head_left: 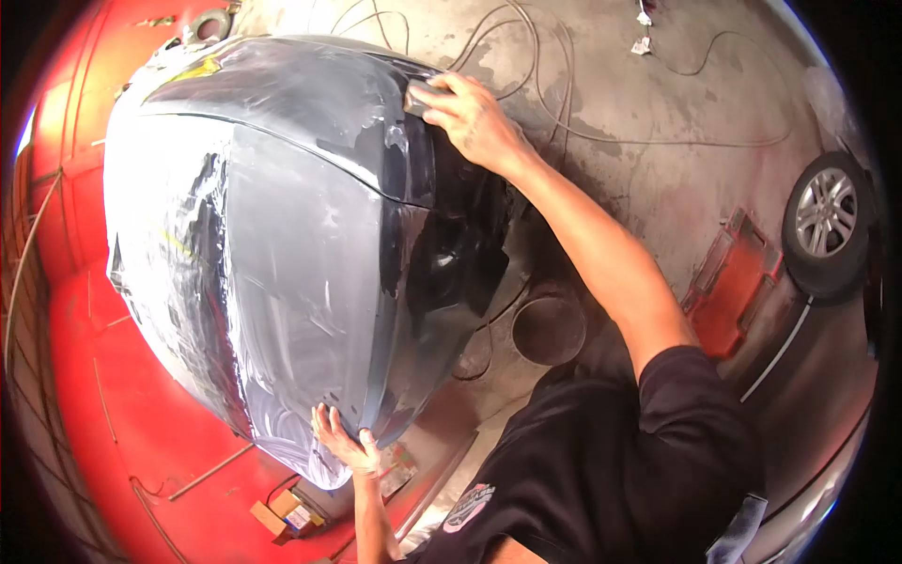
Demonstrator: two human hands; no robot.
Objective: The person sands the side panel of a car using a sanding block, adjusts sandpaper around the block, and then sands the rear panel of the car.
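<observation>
A grey car body (301, 226), streaked with whitish smears, fills the left and middle of the view. At its upper right edge, my right hand (474, 117) is closed around a small grey sanding block (427, 97), which rests against the panel. My left hand (346, 444) lies with its fingers apart on the lower edge of the body and holds nothing. Between the two hands runs a dark curved seam, with a black, glossy recess on the side nearer me.
Hoses (648, 141) snake over the concrete floor. A bucket (549, 329) stands close to my body. Farther right are a red creeper-like board (736, 282) and a car wheel (827, 211). An open cardboard box (287, 512) sits on the red floor at lower left.
</observation>
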